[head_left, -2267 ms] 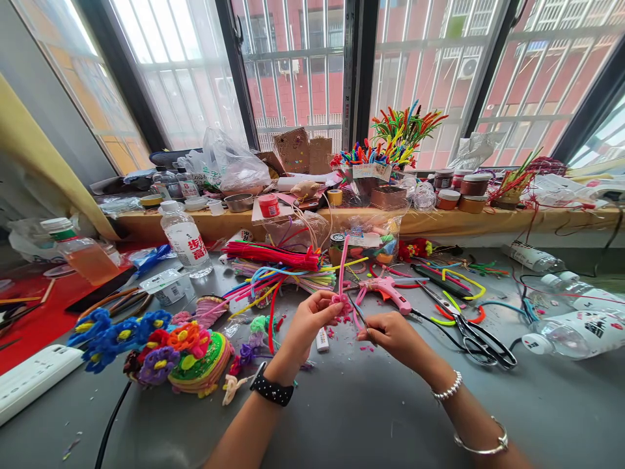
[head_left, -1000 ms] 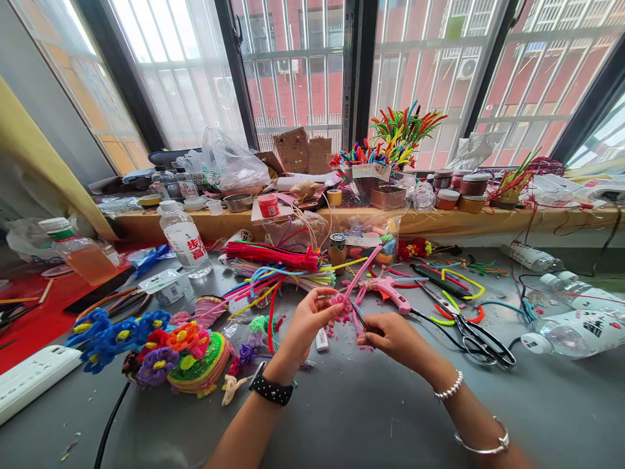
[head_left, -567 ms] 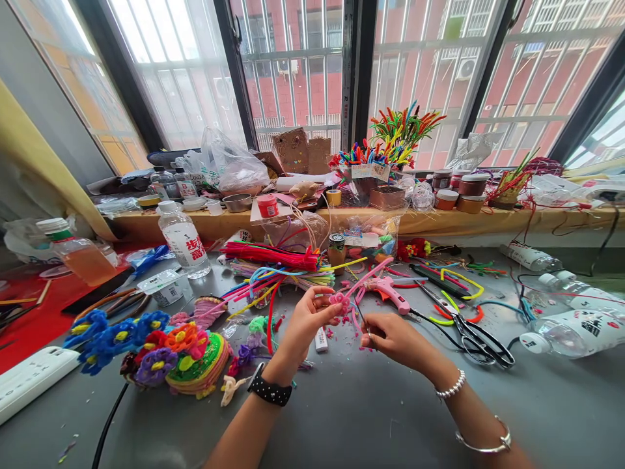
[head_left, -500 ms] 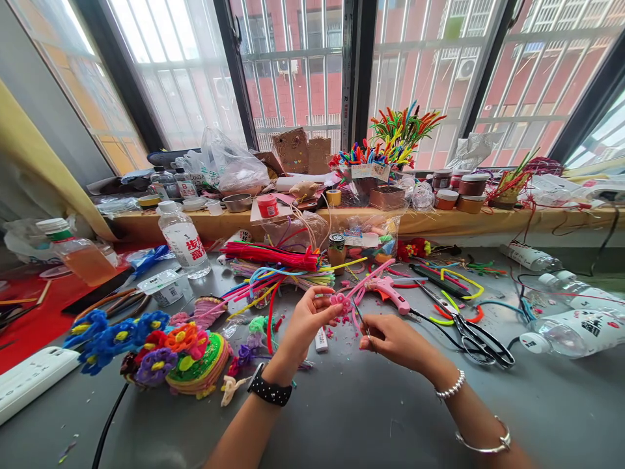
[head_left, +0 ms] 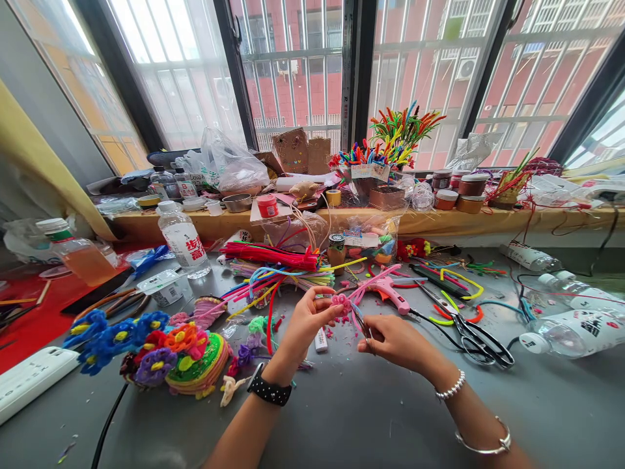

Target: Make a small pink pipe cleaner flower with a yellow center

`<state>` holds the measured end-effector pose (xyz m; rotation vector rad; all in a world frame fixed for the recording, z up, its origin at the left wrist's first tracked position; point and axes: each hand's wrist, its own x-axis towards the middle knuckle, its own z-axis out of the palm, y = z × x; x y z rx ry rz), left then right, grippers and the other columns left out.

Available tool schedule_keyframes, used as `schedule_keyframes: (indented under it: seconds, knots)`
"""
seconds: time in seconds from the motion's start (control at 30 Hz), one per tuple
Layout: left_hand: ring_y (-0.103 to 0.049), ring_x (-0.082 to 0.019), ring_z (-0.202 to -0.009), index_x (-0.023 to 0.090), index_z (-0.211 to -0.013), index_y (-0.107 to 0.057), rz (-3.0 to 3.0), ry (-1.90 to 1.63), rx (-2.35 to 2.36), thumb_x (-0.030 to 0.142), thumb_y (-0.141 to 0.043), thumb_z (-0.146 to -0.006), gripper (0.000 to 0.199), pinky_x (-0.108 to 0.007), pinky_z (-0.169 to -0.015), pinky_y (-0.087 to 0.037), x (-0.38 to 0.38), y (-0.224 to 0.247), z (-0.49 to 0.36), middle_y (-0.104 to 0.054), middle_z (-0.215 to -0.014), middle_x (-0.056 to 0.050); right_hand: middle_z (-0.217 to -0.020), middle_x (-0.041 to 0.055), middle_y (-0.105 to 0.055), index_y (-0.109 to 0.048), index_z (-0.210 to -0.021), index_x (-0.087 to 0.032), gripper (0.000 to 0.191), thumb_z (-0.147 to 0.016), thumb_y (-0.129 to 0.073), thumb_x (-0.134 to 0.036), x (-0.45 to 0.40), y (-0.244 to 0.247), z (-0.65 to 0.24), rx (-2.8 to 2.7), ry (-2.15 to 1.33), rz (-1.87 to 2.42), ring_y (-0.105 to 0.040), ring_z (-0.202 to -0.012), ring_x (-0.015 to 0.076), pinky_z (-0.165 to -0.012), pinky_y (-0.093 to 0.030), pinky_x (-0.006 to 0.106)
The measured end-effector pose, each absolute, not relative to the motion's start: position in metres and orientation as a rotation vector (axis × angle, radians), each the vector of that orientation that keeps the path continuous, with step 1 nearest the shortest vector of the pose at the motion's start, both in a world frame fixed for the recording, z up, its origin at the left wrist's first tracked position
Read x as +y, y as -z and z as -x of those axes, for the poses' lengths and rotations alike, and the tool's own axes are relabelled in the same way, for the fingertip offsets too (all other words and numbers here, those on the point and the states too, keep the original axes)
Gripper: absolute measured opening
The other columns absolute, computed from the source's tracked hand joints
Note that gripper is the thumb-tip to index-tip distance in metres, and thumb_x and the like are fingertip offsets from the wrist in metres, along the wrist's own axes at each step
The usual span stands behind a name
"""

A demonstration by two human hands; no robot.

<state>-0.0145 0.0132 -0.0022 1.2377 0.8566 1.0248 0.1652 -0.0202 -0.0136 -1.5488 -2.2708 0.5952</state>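
Note:
My left hand (head_left: 308, 320) pinches a pink curled pipe-cleaner piece (head_left: 341, 301) between thumb and fingers. Its long pink stems slant up to the right, and shorter ends hang below. My right hand (head_left: 394, 341) is closed on small scissors (head_left: 364, 327), whose blades reach up to the pink ends; whether they touch them I cannot tell. Behind the pink piece lies a pink glue gun (head_left: 390, 292). Pink clippings are scattered on the grey table (head_left: 336, 417) under my hands, near a small white block (head_left: 321, 341).
Pipe-cleaner flowers (head_left: 122, 335) stand to the left beside a white power strip (head_left: 36, 378). Red pipe cleaners (head_left: 273, 255) are bundled behind my left hand. Large scissors (head_left: 471, 339) and fallen bottles (head_left: 576, 332) lie right. An upright water bottle (head_left: 183, 241) stands back left.
The pink stems have tilted a little further right in my left hand. My right hand's scissors have shifted slightly, and their blades look more spread. Everything else stays in place.

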Motion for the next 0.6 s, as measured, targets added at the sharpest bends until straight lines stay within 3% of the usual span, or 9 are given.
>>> schedule_keyframes:
  seconds: [0.6]
  knots:
    - [-0.054, -0.012, -0.066, 0.016, -0.092, -0.046, -1.233, -1.04, 0.871, 0.025, -0.067, -0.062, 0.037, -0.02, -0.053, -0.04, 0.0148, 0.0036, 0.0154, -0.058, -0.072, -0.001, -0.053, -0.005, -0.039, -0.039, -0.056, -0.016, 0.039, -0.078, -0.045, -0.047, -0.0151, 0.0199, -0.165, -2.266, -0.755, 1.434, -0.031, -0.051, 0.0079, -0.047, -0.02, 0.021]
